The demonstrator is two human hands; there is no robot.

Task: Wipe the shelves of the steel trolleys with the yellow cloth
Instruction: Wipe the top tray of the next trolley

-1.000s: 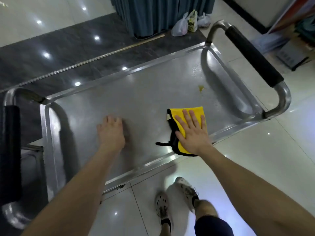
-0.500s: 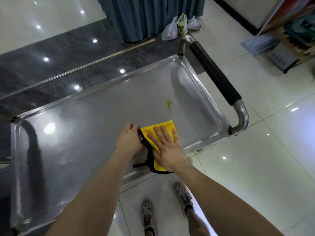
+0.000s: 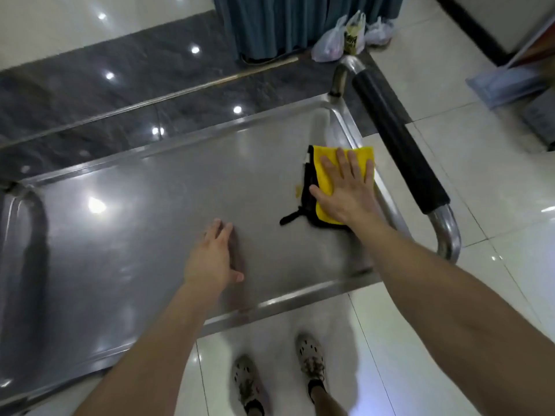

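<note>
The yellow cloth [image 3: 322, 180] lies folded flat at the right end of the trolley's top shelf [image 3: 150, 220], with its right edge up against the raised rim [image 3: 387, 199]. Its long axis runs near to far, roughly parallel to that rim. The black-trimmed edge faces left, and a black hanging loop [image 3: 289, 217] trails from the near-left corner.

It looks soft, light and limp. It would likely bunch or unfold if dragged by a corner, so a flat palm on its middle seems the best hold. The polished steel should let it slide easily.

The right hand [image 3: 348, 193] has that hold: the grip is spread, with fingers straight and fanned toward the far side, pressing the cloth down without pinching it. A small yellowish smear [image 3: 297, 192] sits on the steel just left of the cloth.

The left hand [image 3: 211, 259] is well apart from the cloth, near the shelf's middle. Its fingers are extended and hold nothing, and it appears to rest on the steel. A black-sleeved handle [image 3: 396, 145] runs beyond the right rim. Plastic bags [image 3: 330, 43] sit on the floor at the far side.
</note>
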